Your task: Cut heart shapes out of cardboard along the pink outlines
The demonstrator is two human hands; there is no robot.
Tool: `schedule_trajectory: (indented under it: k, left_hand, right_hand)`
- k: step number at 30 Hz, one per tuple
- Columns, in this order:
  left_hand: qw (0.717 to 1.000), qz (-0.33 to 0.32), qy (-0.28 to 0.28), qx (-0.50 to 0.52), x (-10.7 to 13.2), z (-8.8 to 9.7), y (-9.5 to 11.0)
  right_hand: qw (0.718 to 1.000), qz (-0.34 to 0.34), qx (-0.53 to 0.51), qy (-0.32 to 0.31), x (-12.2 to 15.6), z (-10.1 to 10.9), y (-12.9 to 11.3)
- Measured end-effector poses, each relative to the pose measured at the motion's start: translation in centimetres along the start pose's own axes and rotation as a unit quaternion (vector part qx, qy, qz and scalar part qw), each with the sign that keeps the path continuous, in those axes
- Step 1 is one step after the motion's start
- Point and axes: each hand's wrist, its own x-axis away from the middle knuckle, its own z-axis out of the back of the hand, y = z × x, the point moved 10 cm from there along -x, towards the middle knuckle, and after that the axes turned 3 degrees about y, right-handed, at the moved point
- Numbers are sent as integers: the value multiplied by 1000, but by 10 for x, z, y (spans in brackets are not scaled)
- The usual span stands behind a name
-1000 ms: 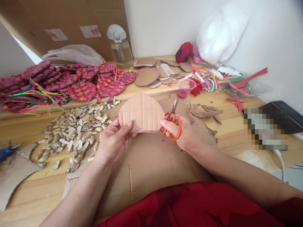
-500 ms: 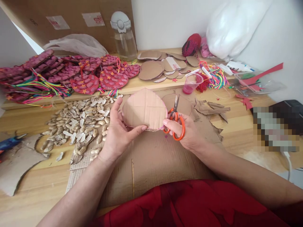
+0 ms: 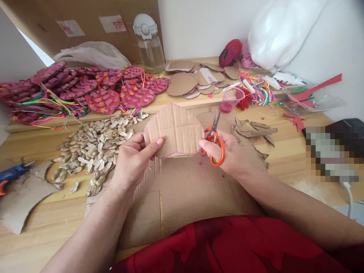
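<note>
My left hand pinches the lower left edge of a rounded cardboard cutout with a pink drawn outline, held up over the table. My right hand has its fingers through the orange handles of small scissors, blades pointing up and away, and its fingertips touch the cutout's right edge. Under both hands lies a large flat cardboard sheet.
A heap of peanut shells lies left of the hands. Pink decorated hearts with coloured cords, plain cardboard cutouts, a water bottle, a pink cup, yarn and cardboard scraps sit behind. A blue glue gun lies far left.
My left hand has shifted its grip along the cutout's lower left edge, turning the piece slightly. My right hand with the scissors stays at the right edge.
</note>
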Motion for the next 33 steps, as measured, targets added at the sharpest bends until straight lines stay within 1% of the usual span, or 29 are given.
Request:
schedule_trajectory:
  k: [3,5,8,11,13,16,19,23,24,26,27,29,31,33]
  left_hand:
    - [1000,-10,17,5,4,1,1]
    - [1000,-1,17,22,9,-4,-1]
    - [998,40,-7,37,18,-16,-11]
    - [993,96,-38,63,24,-27,-22]
    - [986,133,-56,89,27,-33,-28]
    - [978,169,-61,107,27,-34,-35]
    - [976,190,-56,91,24,-28,-38]
    - [977,180,-55,102,16,-18,-32]
    - [977,180,-55,98,15,-16,-31]
    - [980,176,-50,79,13,-13,-28]
    - [983,166,-42,71,13,-12,-25]
    - [990,126,-18,65,11,-8,-15]
    - [995,81,8,63,11,-4,-6]
    - [996,56,29,57,11,-1,-1]
  right_hand:
    - [998,-20,-53,-25,1,-9,5]
    - [995,-46,-77,-44,3,-17,11]
    - [991,-71,-103,-47,6,-22,18]
    - [989,-73,-122,-41,6,-21,21]
    - [986,-71,-137,-58,5,-23,21]
    - [981,-66,-155,-92,5,-26,18]
    - [980,-70,-146,-120,5,-26,16]
    - [977,-61,-89,-185,8,-33,13]
    - [976,-63,-81,-194,9,-34,13]
    - [977,-73,-77,-184,9,-33,14]
    - [979,-78,-73,-172,8,-32,15]
    - [983,-77,-55,-155,9,-29,14]
    - [983,-69,-24,-169,12,-32,12]
    - [980,-56,10,-193,17,-36,9]
